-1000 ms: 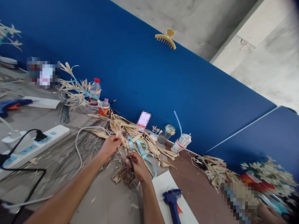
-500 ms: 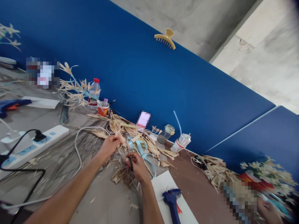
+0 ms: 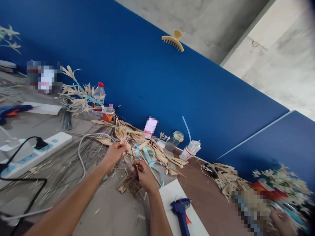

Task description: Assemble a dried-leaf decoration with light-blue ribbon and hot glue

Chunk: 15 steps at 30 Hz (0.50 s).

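My left hand [image 3: 116, 153] is closed in a pinch on a pale strip of dried husk [image 3: 123, 140], at the near edge of a heap of dried husks [image 3: 157, 152]. Just to its right, my right hand [image 3: 143, 175] is wrapped round the black handles of a pair of scissors [image 3: 136, 172], whose blades point up and away towards the heap. Light blue ribbon [image 3: 147, 154] lies loosely among the husks beside both hands. Below the scissors are husk scraps [image 3: 125, 184]. My fingers partly hide the husk strip.
A blue glue gun [image 3: 181, 211] rests on white paper at right. A white power strip [image 3: 49, 147] with cables lies left. Behind stand a bottle [image 3: 98, 98], a paper cup [image 3: 107, 114], a jar [image 3: 175, 141] and a blue partition [image 3: 137, 72]. Another person's hand [image 3: 283, 223] shows at far right.
Both hands stay in nearly the same place, with the same grips. The whole view has shifted very slightly left. The other person's hand at far right has moved a little.
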### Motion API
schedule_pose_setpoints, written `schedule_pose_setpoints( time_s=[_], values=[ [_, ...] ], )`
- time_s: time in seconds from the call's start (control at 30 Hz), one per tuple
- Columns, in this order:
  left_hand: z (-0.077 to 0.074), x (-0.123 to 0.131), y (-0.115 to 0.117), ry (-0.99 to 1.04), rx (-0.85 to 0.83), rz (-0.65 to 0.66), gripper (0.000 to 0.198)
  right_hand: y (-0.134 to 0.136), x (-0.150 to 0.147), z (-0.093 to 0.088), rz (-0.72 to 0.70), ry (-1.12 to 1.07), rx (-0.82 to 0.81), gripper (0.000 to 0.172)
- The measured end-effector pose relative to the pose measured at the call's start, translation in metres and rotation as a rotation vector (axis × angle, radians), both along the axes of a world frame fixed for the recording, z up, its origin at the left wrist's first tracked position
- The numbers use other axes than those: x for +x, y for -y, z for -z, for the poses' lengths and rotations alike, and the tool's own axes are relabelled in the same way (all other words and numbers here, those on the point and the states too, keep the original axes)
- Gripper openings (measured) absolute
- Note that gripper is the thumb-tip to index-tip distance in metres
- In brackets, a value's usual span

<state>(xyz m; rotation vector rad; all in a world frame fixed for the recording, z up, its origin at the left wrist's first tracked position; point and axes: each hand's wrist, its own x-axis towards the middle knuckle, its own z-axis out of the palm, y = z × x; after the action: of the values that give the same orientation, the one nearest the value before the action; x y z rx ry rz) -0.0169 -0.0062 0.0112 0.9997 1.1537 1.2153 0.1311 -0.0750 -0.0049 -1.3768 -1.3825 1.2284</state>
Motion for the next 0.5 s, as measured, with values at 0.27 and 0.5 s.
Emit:
schedule_pose_setpoints(
  time_s=[0.27, 0.5],
  values=[
    [0.007, -0.003, -0.005, 0.005, 0.017, 0.03, 0.019, 0.0, 0.005, 0.0, -0.015, 0.071, 0.0, 0.027],
    [0.004, -0.002, -0.001, 0.08, -0.045, 0.151, 0.02, -0.007, 0.02, 0.0, 0.288, 0.403, 0.152, 0.03]
  ],
)
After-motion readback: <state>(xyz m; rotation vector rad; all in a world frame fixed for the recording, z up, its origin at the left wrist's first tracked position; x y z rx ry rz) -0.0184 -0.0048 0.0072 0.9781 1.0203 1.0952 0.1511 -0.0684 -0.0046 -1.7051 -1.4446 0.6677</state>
